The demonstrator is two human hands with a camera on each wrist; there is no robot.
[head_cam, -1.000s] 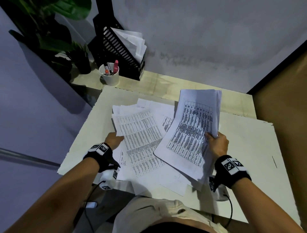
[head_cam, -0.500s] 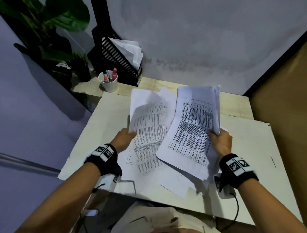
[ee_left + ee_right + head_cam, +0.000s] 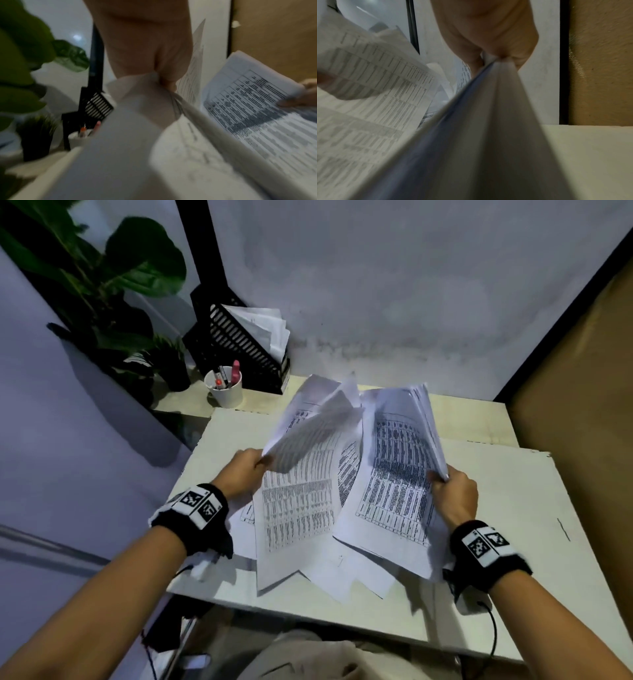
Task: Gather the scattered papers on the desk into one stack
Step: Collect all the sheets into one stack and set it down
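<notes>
Pale rectangular desk (image 3: pixel 513 508): loose printed sheets (image 3: pixel 342 577) lie at its near edge. Right hand (image 3: pixel 454 498) grips the thick printed-paper bundle (image 3: pixel 397 474); left hand (image 3: pixel 245 474) pinches the curled thinner sheets (image 3: pixel 308 446). Step: merging. Next: lay both bundles together and square the edges.

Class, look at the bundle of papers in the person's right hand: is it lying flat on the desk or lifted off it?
Lifted. The right hand pinches the bundle at its edge, tilted up above the desk.

White pen cup (image 3: pixel 226 392) beside black file rack (image 3: pixel 239 347), plant (image 3: pixel 102 285) behind
</notes>
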